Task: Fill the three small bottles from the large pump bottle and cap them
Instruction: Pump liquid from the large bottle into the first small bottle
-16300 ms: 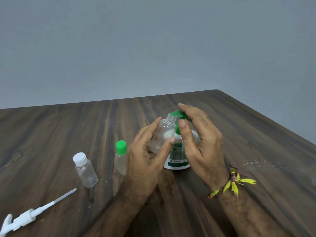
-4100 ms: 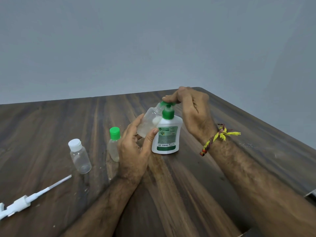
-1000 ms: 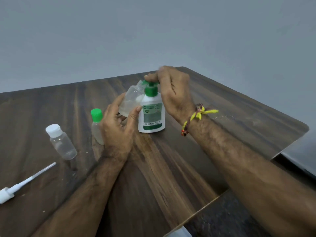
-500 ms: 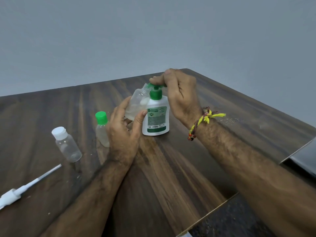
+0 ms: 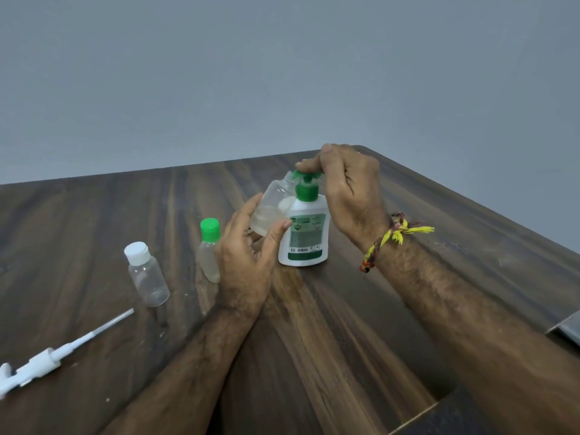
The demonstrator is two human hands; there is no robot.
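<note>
A white pump bottle (image 5: 303, 237) with a green pump head stands upright on the wooden table (image 5: 345, 340). My right hand (image 5: 348, 189) rests on top of the pump head, fingers curled over it. My left hand (image 5: 248, 262) holds a clear uncapped small bottle (image 5: 273, 205), tilted with its mouth under the green spout; a little pale liquid lies inside. A small bottle with a green cap (image 5: 209, 252) stands just left of my left hand. Farther left stands a clear small bottle with a white cap (image 5: 146, 277).
A loose white spray pump with a long dip tube (image 5: 53, 356) lies at the table's near left. The table's right corner and edge run behind my right arm. A grey wall stands behind the table.
The view has shifted slightly; both hands stay on the same bottles. My right hand keeps working the pump head over the tilted clear bottle.
</note>
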